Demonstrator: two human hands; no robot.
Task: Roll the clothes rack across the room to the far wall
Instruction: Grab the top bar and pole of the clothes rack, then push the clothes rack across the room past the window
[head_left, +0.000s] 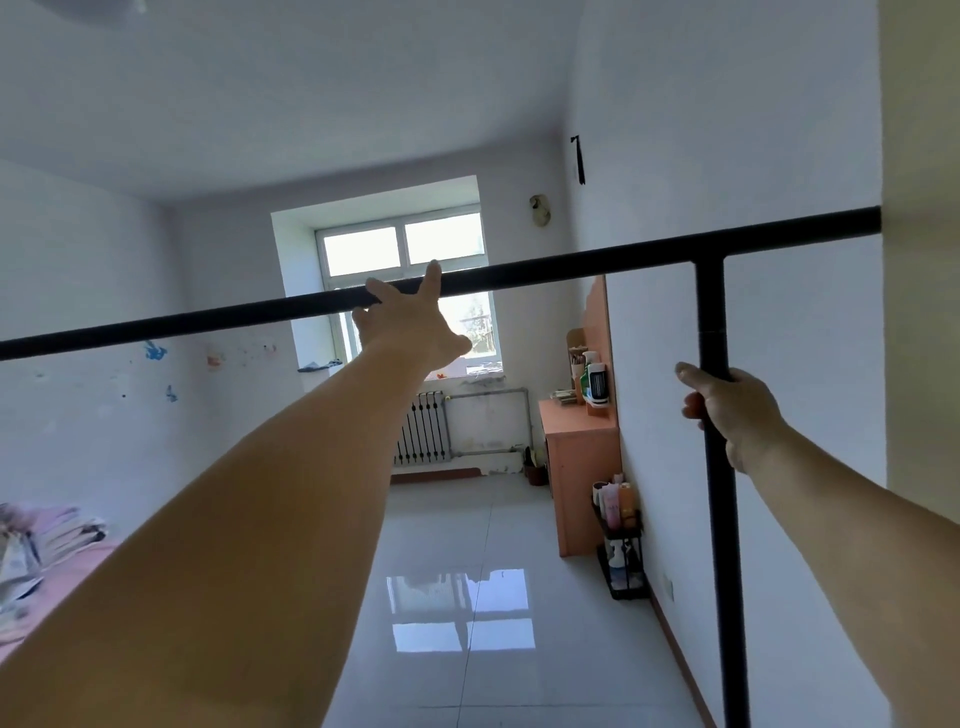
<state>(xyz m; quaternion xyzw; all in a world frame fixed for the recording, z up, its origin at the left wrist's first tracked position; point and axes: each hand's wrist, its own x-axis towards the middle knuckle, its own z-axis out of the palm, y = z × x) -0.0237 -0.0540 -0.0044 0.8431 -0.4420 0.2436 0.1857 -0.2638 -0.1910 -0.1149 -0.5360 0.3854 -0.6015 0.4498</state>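
Note:
The black metal clothes rack (571, 262) fills the foreground: a horizontal top bar crosses the view from lower left to upper right, and a vertical post (719, 509) drops from it on the right. No clothes hang on it. My left hand (410, 322) reaches up to the middle of the top bar, fingers spread and touching it from below and behind. My right hand (727, 410) is wrapped around the vertical post a little below the joint. The rack's base and wheels are out of view.
A white tiled floor (467, 597) runs ahead to the far wall with a window (405, 291) and a radiator (423, 428). An orange cabinet (582, 457) and a small black shelf rack (621, 545) line the right wall. A bed with pink bedding (47, 561) lies at the left.

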